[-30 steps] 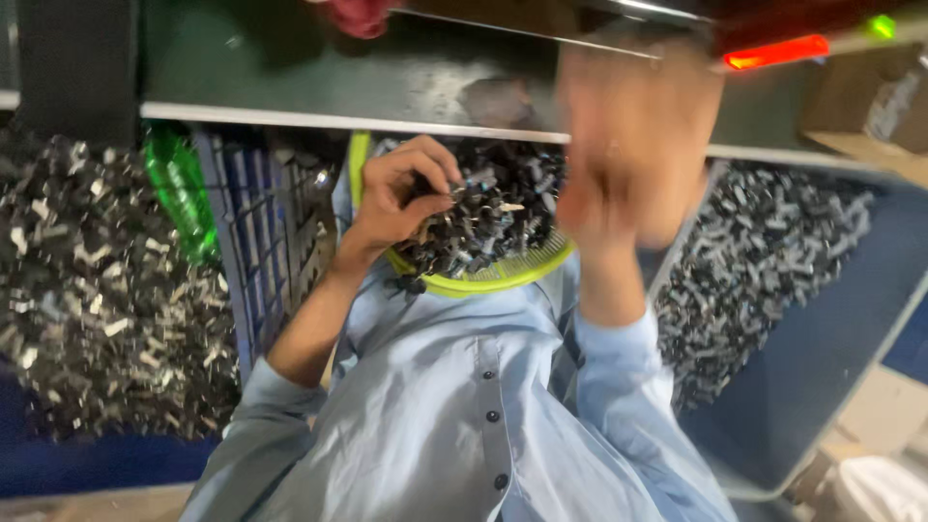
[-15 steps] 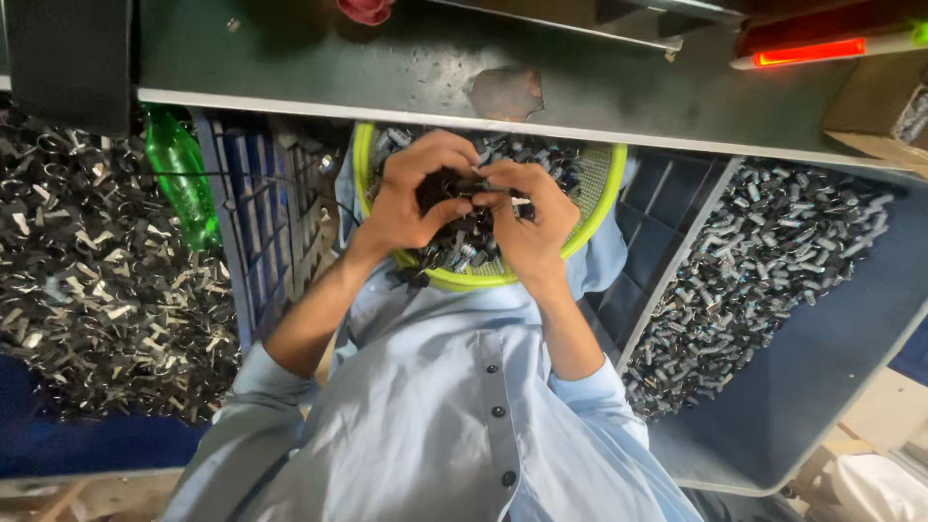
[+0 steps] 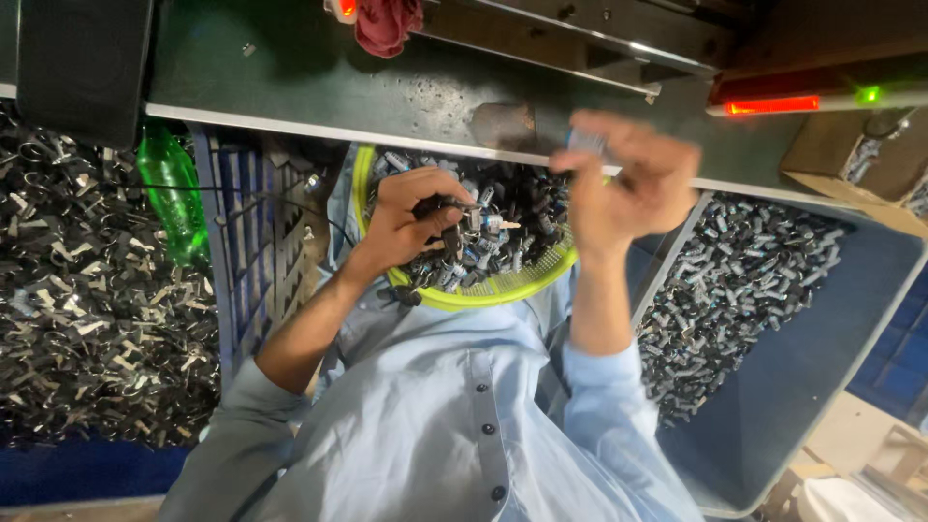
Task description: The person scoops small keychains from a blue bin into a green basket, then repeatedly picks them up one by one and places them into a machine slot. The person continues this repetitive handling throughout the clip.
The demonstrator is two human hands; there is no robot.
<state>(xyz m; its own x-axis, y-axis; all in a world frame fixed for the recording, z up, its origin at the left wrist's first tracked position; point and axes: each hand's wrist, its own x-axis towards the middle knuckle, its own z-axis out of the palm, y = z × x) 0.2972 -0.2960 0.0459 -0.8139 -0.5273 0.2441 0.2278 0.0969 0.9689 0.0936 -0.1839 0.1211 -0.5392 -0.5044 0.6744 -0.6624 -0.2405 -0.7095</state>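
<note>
A yellow-green round basket (image 3: 503, 286) full of small dark metal parts (image 3: 512, 208) rests on my lap, against the bench edge. My left hand (image 3: 411, 217) lies over the basket and pinches a small dark part with a metal tip between thumb and fingers. My right hand (image 3: 633, 179) is raised above the basket's right rim, blurred, with a small pale part pinched at its fingertips near the grey bench top (image 3: 290, 77). My light blue shirt fills the bottom of the view.
A green plastic bottle (image 3: 174, 198) leans beside a blue wire crate (image 3: 246, 251). Heaps of dark metal clips (image 3: 87, 309) lie at left. A blue tray (image 3: 773, 387) holding more small parts sits at right. A red lit bar (image 3: 773, 104) and red cloth (image 3: 387, 24) are above.
Half a second ago both hands met over the basket. Since then my right hand has lifted up and to the right with a small part, while my left hand stays on the basket.
</note>
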